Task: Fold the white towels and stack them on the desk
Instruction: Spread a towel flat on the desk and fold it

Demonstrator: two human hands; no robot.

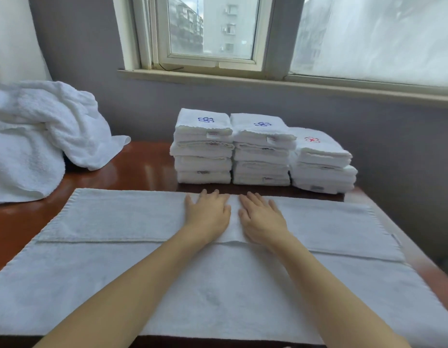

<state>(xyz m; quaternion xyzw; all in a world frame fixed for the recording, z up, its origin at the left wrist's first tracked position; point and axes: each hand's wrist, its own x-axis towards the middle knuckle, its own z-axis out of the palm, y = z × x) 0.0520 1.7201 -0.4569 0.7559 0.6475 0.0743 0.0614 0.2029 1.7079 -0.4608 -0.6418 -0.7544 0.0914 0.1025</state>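
Observation:
A large white towel lies spread across the red-brown desk, its far third folded toward me so a straight edge runs across the middle. My left hand and my right hand rest flat, palms down and fingers apart, side by side on the folded strip near its far edge. Behind them stand three stacks of folded white towels: the left stack and middle stack with blue flower embroidery on top, the lower right stack with a red one.
A heap of unfolded white towels sits at the desk's far left. A grey wall and a window sill run behind the stacks. The desk's right edge falls away beside the spread towel.

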